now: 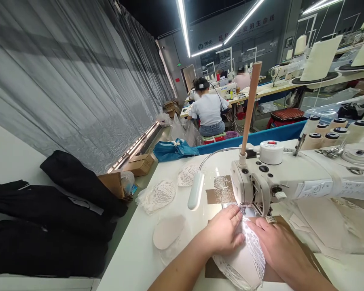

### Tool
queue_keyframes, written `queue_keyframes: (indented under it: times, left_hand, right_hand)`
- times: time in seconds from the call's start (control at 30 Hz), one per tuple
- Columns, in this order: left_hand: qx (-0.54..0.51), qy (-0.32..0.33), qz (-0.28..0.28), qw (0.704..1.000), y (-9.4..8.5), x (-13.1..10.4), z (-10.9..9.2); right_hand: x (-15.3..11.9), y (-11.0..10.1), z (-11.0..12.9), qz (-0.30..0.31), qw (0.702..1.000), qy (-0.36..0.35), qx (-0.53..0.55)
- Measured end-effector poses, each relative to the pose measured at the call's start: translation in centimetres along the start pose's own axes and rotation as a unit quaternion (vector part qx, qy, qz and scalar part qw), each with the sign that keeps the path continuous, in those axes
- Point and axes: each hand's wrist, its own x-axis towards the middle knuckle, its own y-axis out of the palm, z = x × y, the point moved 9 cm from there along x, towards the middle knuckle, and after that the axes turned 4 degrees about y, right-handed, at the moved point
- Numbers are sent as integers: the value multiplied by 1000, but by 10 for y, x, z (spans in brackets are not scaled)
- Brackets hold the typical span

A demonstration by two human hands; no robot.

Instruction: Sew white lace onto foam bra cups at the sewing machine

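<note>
A white lace-covered cup piece (242, 262) lies on the brown sheet at the sewing machine (267, 178), its upper end at the needle area. My left hand (226, 230) presses on the piece's left side near the needle, its fingers close together. On the right edge rests my right hand (276, 240), fingers bent and wearing a ring, pressing the lace just below the machine head. The needle itself is hard to make out between the fingers and the machine.
Lace cups (160, 196) and a plain beige cup (169, 232) lie on the left of the white table (130, 254). A lamp (196, 190) hangs beside the machine. Thread spools (330, 139) stand at the right. Beige pieces (321, 222) lie right of my hands. A person (209, 109) sits ahead.
</note>
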Motion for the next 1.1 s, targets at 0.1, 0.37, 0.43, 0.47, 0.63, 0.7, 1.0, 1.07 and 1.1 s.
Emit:
queue_keyframes:
  times: [0.1,0.37,0.43,0.47,0.63,0.7,1.0,1.07,1.1]
  left_hand:
    - [11,16,18,1000,-1,3,4]
    - [47,20,-33,998,-25,-12,-5]
    - [24,29,-72,997,-29,-17,-16]
    - [16,31,-82,996,-29,-18,-19]
    - [37,-23,-110,993,-15,-17,-13]
    - [24,-19,-116,993,-14,-17,-10]
    - [-74,-20,-131,988,-25,-22,-6]
    - [-92,-16,-133,987,-25,-24,-4]
    - [-97,0,-131,987,-25,-24,-5]
  right_hand:
    - [-1,0,0,-5,1000,7,5]
    - [-11,6,-17,39,997,-5,66]
    - [-14,8,-25,40,996,3,75]
    - [-15,9,-28,41,996,5,79]
    - [-20,15,-32,52,995,5,87]
    - [-22,17,-31,59,994,6,88]
    - [-19,13,4,151,979,-76,115]
    - [-21,10,10,164,975,-102,113]
    - [-22,8,11,165,974,-108,114]
